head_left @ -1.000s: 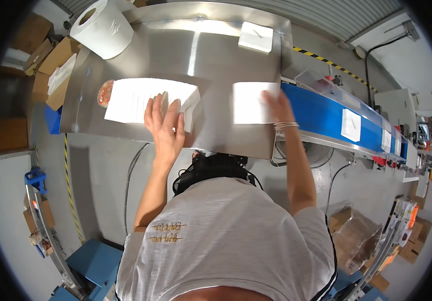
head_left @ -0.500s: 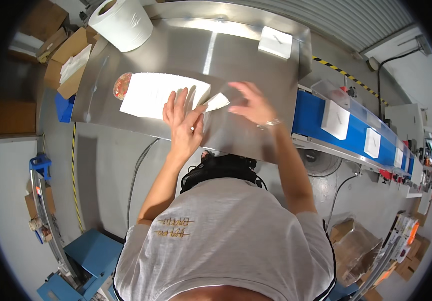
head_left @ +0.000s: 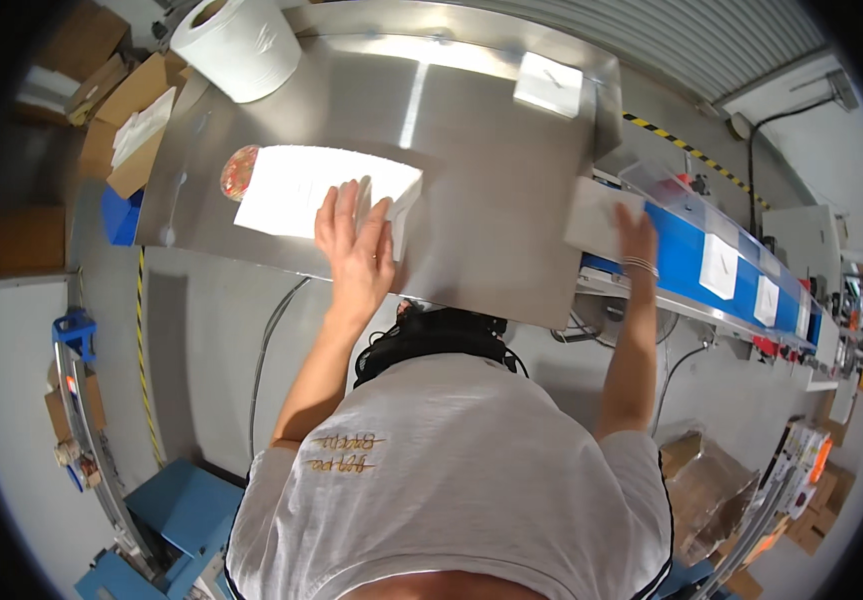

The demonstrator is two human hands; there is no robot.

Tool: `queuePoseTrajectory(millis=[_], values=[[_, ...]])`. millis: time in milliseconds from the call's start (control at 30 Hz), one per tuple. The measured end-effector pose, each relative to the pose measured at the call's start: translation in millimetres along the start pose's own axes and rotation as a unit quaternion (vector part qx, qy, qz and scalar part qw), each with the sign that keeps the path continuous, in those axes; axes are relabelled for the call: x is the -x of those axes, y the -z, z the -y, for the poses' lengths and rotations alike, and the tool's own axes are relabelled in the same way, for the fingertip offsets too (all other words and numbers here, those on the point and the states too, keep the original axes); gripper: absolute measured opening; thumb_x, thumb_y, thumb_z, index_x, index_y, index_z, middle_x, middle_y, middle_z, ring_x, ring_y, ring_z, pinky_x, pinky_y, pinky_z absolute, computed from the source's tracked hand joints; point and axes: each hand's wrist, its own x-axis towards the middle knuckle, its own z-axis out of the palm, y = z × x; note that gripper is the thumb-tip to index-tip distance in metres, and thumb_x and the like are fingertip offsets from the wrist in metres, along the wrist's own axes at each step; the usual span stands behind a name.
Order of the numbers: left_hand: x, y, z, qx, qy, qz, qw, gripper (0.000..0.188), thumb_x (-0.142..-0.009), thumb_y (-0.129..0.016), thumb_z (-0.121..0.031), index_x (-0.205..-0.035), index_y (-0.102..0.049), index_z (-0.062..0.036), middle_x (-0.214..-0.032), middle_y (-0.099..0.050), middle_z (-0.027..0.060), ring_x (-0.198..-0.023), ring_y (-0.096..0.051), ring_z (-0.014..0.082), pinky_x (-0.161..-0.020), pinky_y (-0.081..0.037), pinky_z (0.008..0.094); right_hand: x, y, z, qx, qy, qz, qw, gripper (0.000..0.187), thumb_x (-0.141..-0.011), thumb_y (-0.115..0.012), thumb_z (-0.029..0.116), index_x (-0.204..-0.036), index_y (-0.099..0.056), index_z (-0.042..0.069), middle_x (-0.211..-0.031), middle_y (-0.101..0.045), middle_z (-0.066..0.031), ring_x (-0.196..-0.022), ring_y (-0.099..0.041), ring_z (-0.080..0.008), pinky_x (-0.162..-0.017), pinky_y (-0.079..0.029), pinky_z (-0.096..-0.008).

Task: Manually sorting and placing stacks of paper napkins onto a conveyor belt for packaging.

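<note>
On the steel table lies a long white row of flat packets [head_left: 286, 190], like a leaning stack of paper pieces. My left hand [head_left: 356, 245] rests on its right end, fingers stretched out over the top. A round, red-speckled thing [head_left: 239, 172] touches the row's left end. Over the near end of the blue conveyor belt [head_left: 686, 240], my right hand [head_left: 637, 235], smeared by motion, holds a flat white square packet [head_left: 594, 218]. That packet is blurred too and overlaps the table's right edge. Its far side is hidden under my fingers.
Several white packets [head_left: 719, 267] lie spaced along the belt beside a clear plastic guard [head_left: 661, 188]. A white square stack [head_left: 549, 85] sits at the table's back right. At back left stand a big white roll [head_left: 241, 55] and an open cardboard box [head_left: 126, 140].
My right hand has moved right from beside the row to the belt, with a white packet. The lifted piece by my left fingers is gone from there. Packets on the belt have shifted away.
</note>
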Motion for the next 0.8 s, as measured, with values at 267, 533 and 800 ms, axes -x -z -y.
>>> queuePoseTrajectory(millis=[267, 533, 800], values=[[1, 1, 1, 0.019, 0.014, 0.001, 1.000, 0.030, -0.079, -0.062, -0.002, -0.108, -0.068, -0.0075, -0.137, -0.042, 0.0180, -0.131, -0.030, 0.0405, -0.105, -0.025, 0.0497, 36, -26, 107, 0.090, 0.352, -0.165, 0.917, 0.054, -0.074, -0.074, 0.024, -0.120, -0.054, 0.005, -0.117, -0.055, -0.0178, -0.107, -0.053, -0.0353, -0.090, -0.043, -0.0439], [-3, 9, 3, 0.029, -0.010, 0.042, 0.999, 0.031, -0.077, -0.062, -0.003, -0.107, -0.068, -0.0099, -0.140, -0.039, 0.0181, -0.134, -0.026, 0.0411, -0.107, -0.019, 0.0504, 88, -99, 247, -0.195, 0.386, 0.318, 0.844, 0.042, -0.076, -0.075, 0.015, -0.116, -0.059, 0.012, -0.124, -0.051, -0.0067, -0.108, -0.054, -0.0218, -0.088, -0.047, -0.0323], [-2, 7, 16, 0.028, 0.011, 0.013, 0.999, 0.036, -0.082, -0.065, -0.017, -0.116, -0.062, -0.0049, -0.143, -0.035, 0.0187, -0.134, -0.025, 0.0415, -0.107, -0.021, 0.0517, 81, -92, 173, -0.341, 0.210, 0.279, 0.873, 0.028, -0.090, -0.064, 0.017, -0.112, -0.055, 0.001, -0.103, -0.062, -0.0012, -0.092, -0.057, -0.0092, -0.080, -0.048, -0.0257]])
